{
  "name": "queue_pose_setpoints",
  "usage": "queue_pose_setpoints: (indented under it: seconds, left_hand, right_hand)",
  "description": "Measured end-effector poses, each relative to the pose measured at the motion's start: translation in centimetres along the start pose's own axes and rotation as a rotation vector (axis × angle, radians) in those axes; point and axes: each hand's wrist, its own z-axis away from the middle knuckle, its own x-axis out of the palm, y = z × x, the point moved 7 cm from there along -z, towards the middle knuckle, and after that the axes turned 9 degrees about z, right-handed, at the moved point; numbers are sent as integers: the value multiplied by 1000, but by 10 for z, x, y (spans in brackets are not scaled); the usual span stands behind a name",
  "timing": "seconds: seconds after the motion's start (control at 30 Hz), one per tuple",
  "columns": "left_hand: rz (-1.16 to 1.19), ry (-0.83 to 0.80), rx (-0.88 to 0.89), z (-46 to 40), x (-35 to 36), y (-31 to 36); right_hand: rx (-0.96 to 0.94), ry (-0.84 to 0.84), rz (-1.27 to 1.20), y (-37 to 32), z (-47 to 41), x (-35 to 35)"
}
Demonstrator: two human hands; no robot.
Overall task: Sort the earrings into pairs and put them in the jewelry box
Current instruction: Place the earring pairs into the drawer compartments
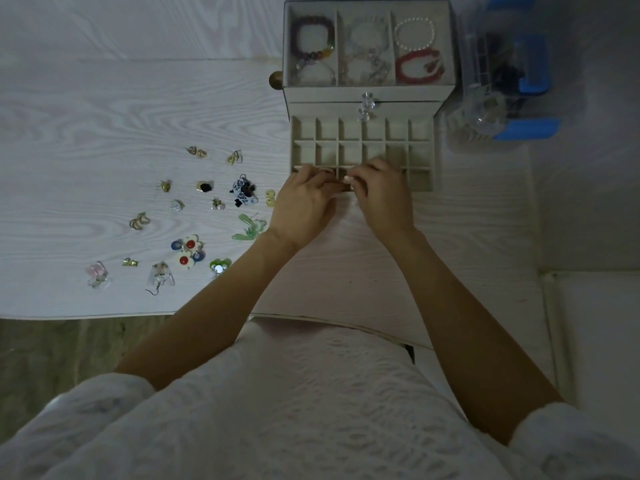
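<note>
Over the near row of the pulled-out drawer (362, 147) of the jewelry box (367, 93), the left hand (304, 206) and right hand (381, 197) meet, fingers curled together at the divided compartments; whether they pinch anything cannot be told; left of them the earrings (194, 216) lie scattered on the pale wood-grain surface (86, 116), among them a green pair (249, 226) and red-centred flowers (187, 252); bracelets (367, 46) fill the box's far top tray.
</note>
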Motion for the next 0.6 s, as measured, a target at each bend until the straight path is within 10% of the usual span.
queue_pose_setpoints:
  seconds: [0.4,0.6]
  left_hand:
    - [97,62,60,10,-14,7]
    - [396,247,-294,66,-65,-17]
  right_hand:
    - [61,-11,-87,-10,-3,3]
    - [-39,42,-161,-46,38,-8]
